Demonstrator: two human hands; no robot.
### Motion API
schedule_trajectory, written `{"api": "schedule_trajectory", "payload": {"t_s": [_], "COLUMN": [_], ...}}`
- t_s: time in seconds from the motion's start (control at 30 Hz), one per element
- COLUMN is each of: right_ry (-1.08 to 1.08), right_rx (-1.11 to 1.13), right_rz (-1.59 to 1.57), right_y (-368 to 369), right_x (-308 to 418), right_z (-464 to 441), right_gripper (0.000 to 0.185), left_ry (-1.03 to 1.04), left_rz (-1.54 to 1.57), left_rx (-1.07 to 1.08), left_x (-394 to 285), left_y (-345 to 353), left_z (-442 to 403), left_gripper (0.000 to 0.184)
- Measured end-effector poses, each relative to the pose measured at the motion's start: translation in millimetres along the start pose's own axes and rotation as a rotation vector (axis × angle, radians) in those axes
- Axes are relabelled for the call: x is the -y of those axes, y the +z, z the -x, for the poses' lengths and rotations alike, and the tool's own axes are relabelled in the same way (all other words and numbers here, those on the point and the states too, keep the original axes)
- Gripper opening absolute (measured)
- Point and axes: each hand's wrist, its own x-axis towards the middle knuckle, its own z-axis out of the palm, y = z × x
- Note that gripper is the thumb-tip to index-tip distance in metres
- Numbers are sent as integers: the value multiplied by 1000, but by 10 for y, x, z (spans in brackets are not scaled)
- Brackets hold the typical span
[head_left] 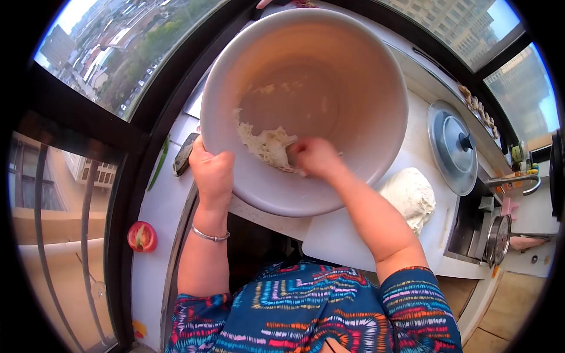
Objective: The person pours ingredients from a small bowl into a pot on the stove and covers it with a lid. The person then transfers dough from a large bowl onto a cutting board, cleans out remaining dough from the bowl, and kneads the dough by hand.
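Observation:
A large pale bowl (pixel 376 170) is tilted, its opening facing me. My left hand (pixel 213 170) grips the bowl's rim at the lower left, fingers wrapped round it. Inside the bowl, my right hand (pixel 315 157) is closed at the right end of a ragged patch of sticky dough (pixel 268 146); its fingertips are blurred, and whether dough is between them is hard to make out. Smaller dough smears cling to the bowl's inner wall. To the right of the bowl, a big lump of white dough (pixel 410 199) rests on a white board (pixel 341 238), partly behind my right forearm.
A glass lid (pixel 453 147) with a dark knob lies at the right, near the sink (pixel 468 232) and faucet (pixel 524 181). A cut tomato (pixel 142 236), a green strip (pixel 159 165) and a dark object (pixel 185 155) lie on the left ledge. Windows surround the counter.

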Motion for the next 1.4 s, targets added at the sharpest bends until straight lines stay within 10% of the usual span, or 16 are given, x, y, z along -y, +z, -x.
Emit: {"api": "schedule_trajectory", "payload": {"t_s": [0.03, 0.2, 0.33, 0.47, 0.6, 0.73, 0.9, 1.17, 1.4], "right_ry": [181, -231, -147, 225, 387, -74, -224, -100, -91], "right_rx": [-84, -353, -106, 417, 341, 32, -279, -66, 8], "right_rz": [-117, 672, 859, 337, -579, 539, 920, 124, 644], "right_y": [-113, -446, -362, -143, 203, -33, -416, 223, -199], "right_x": [-114, -460, -455, -19, -44, -359, -392, -50, -396], "right_z": [-40, 22, 12, 3, 0, -41, 118, 54, -25], "right_gripper": [15, 16, 16, 19, 25, 20, 18, 17, 16], "left_ry": [9, 14, 79, 104, 55, 58, 9, 5, -28], "left_rz": [-9, -42, -58, -65, -28, -71, -57, -30, -11], "left_rx": [2, 10, -16, -21, -19, -46, -51, -59, -54], "left_x": [4, 36, 52, 49, 13, 51, 30, 72, 171], "left_y": [-8, 1, -19, -29, -5, -26, 5, 11, -36], "left_z": [1, 39, 39, 52, 52, 70, 58, -13, -2], "left_gripper": [22, 20, 19, 17, 16, 17, 18, 20, 22]}}
